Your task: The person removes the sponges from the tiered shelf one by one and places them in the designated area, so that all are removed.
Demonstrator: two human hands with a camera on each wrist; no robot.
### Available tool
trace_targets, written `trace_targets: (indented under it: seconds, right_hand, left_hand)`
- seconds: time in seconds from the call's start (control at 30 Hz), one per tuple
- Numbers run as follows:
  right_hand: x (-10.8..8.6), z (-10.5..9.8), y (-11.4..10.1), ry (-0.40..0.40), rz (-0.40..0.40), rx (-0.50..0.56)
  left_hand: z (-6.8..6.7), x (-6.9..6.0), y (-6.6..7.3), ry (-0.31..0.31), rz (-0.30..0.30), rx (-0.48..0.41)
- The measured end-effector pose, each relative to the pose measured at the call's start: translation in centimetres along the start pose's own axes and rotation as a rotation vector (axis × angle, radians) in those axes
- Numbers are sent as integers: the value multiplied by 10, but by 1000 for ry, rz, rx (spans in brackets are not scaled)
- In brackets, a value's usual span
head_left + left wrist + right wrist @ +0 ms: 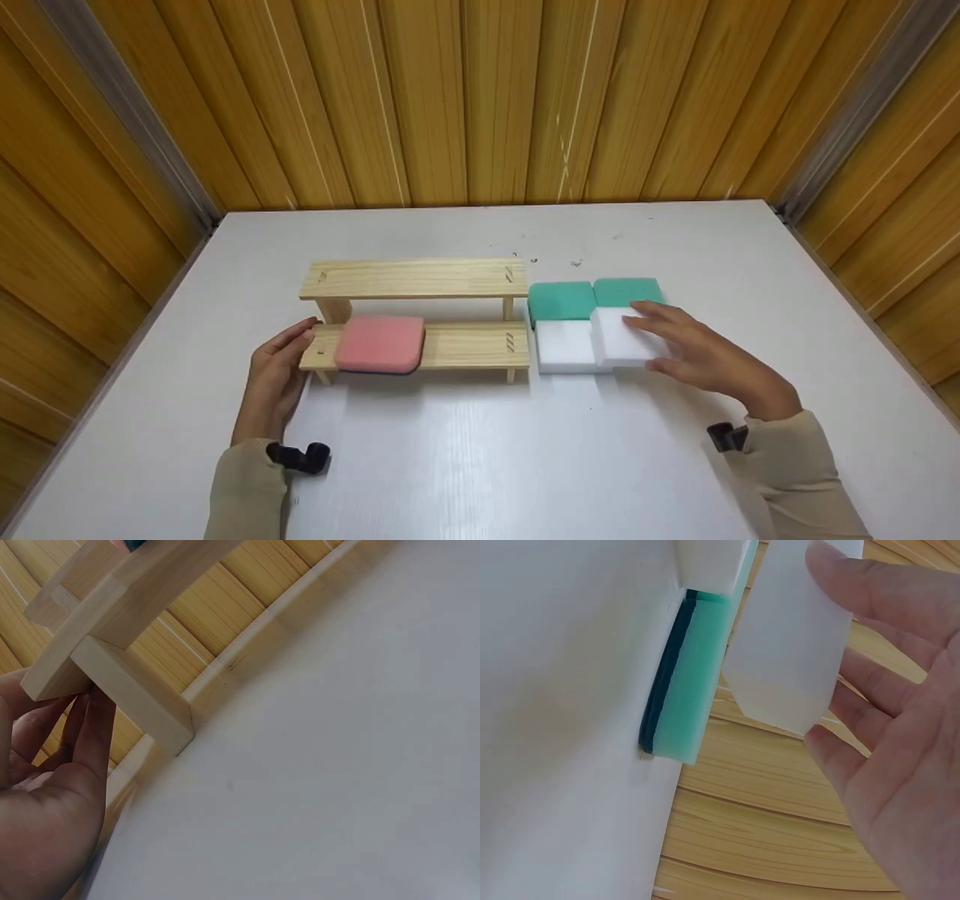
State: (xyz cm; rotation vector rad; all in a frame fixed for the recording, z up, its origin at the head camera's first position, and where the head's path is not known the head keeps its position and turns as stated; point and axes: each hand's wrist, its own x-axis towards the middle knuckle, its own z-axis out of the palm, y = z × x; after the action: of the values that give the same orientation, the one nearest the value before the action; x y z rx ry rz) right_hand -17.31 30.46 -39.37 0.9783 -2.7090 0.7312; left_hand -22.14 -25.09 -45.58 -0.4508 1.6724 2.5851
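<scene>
A two-tier wooden rack [465,349] stands on the table, and a pink sponge [381,343] with a dark underside lies on its lower board. My left hand [276,371] grips the left end of that lower board; in the left wrist view its fingers reach beneath the board beside a leg [139,694]. With thumb and fingers, my right hand [694,349] pinches a white sponge block [626,337], lifted off the table in the right wrist view. Another white block [566,346] lies just left of it, partly covered. Two green sponges [562,301] sit behind the white blocks.
The rack's upper board [416,277] is higher and further back, bearing nothing. A white table [465,457] lies beneath everything, with wood-patterned walls [499,105] behind and at both sides. Small dark marks dot the table behind the green sponges.
</scene>
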Motion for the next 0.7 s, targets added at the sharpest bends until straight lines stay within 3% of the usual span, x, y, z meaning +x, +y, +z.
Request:
trace_targets:
  seconds: [0.27,0.6,0.7]
  right_hand:
    - [-1,-4,3,-39,67,-4]
    - [-4,-5,7,-39,81,-20]
    - [-6,-5,9,-13,49,-1]
  left_hand:
    - [0,-1,0,-5,7,-2]
    - [3,-1,0,8,5,17]
    - [4,-1,1,6,-1,16]
